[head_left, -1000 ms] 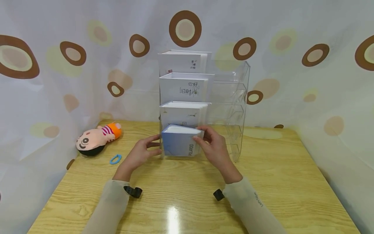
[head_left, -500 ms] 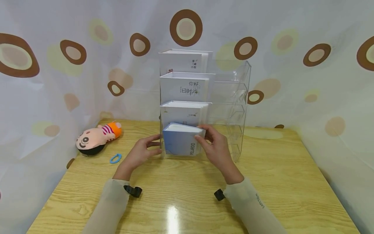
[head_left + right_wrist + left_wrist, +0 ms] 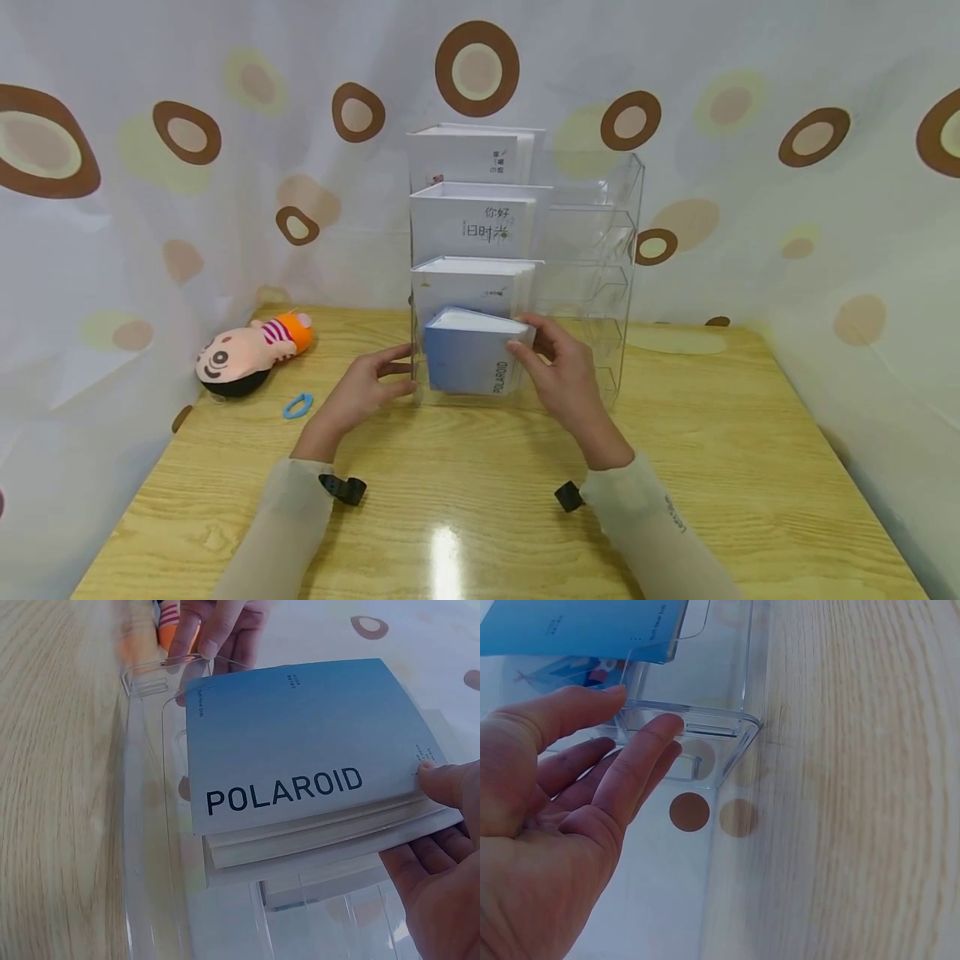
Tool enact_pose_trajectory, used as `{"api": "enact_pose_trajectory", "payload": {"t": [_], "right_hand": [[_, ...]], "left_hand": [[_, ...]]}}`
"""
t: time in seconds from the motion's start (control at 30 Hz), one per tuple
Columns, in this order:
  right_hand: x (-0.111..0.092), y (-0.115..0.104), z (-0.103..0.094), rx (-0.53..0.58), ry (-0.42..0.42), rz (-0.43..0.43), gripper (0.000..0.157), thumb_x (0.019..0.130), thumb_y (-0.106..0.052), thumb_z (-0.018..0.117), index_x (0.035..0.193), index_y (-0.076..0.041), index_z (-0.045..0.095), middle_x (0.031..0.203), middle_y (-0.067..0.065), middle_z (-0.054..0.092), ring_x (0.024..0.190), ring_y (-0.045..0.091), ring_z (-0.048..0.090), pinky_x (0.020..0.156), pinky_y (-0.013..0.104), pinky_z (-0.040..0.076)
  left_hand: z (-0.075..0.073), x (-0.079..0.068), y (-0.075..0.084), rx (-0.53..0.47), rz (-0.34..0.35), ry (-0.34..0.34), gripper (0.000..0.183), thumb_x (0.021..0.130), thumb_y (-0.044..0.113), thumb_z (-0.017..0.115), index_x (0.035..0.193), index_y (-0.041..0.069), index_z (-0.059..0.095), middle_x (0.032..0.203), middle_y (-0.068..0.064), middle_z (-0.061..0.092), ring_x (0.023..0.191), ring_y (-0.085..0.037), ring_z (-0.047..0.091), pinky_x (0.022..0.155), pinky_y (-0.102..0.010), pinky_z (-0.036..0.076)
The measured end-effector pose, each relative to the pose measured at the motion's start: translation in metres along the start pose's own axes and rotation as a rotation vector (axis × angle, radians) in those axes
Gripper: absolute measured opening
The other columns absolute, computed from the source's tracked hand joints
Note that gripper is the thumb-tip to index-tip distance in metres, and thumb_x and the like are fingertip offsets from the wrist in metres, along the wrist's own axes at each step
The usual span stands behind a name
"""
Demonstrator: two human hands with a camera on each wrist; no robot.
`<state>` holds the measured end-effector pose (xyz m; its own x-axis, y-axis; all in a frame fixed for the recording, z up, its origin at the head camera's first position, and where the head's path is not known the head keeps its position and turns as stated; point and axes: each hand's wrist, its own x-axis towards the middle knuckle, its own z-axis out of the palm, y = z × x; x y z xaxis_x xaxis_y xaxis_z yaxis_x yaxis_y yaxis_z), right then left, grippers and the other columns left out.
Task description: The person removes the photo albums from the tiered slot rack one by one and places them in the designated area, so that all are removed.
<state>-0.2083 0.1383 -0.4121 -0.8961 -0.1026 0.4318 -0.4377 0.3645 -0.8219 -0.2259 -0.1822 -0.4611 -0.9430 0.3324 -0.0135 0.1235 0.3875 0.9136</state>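
A blue-to-white photo album (image 3: 472, 360) marked POLAROID tilts in the lowest front pocket of a clear acrylic rack (image 3: 626, 283). My right hand (image 3: 566, 371) pinches its upper right corner, thumb on the front cover and fingers behind. In the right wrist view the album (image 3: 289, 742) shows its thick page block, its bottom edge raised inside the clear front wall. At the rack's lower left side, my left hand (image 3: 367, 392) has its fingers extended and fingertips right at the clear edge. The left wrist view shows this hand (image 3: 577, 787) holding nothing, beside the rack's corner (image 3: 742, 720).
Three white albums stand in the tiers above: a top album (image 3: 465, 157), a middle album (image 3: 457, 221) and a lower album (image 3: 457, 287). To the left lie a plush doll (image 3: 255, 354) and a blue ring-shaped band (image 3: 297, 406) on the wooden table (image 3: 480, 500). A patterned sheet hangs behind.
The blue album has shifted slightly up and to the right in its pocket, tilting more, with my right hand moving along with it. My left hand has stayed at the rack's side.
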Motion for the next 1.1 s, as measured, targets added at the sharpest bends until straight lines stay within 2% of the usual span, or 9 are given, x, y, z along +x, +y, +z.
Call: {"api": "enact_pose_trajectory", "payload": {"t": [0.4,0.7,1.1], "right_hand": [[0.007,-0.004,-0.007,0.0,0.025,-0.066,0.035,0.104,-0.006,0.079,0.137,0.002,0.071,0.131,0.024,0.079,0.12,0.04,0.081,0.103,0.057,0.065],[0.005,-0.01,-0.01,-0.029,0.003,-0.094,0.036,0.103,-0.004,0.079,0.137,0.004,0.071,0.133,0.027,0.078,0.12,0.044,0.081,0.102,0.059,0.066],[0.001,-0.021,-0.017,-0.015,0.016,-0.079,0.034,0.105,-0.004,0.078,0.137,0.002,0.071,0.131,0.024,0.079,0.118,0.041,0.081,0.102,0.055,0.066]], "left_hand": [[-0.002,0.004,0.002,0.007,0.011,-0.001,0.069,0.108,0.008,0.072,0.17,0.001,0.044,0.175,-0.021,0.049,0.153,-0.045,0.059,0.123,-0.061,0.054],[0.0,0.001,-0.001,0.008,0.026,-0.007,0.069,0.107,0.008,0.073,0.17,0.0,0.044,0.174,-0.022,0.049,0.151,-0.046,0.06,0.121,-0.061,0.056],[0.0,0.0,0.0,-0.012,0.003,-0.004,0.069,0.108,0.006,0.071,0.171,0.0,0.044,0.176,-0.022,0.047,0.152,-0.045,0.059,0.121,-0.06,0.056]]}}
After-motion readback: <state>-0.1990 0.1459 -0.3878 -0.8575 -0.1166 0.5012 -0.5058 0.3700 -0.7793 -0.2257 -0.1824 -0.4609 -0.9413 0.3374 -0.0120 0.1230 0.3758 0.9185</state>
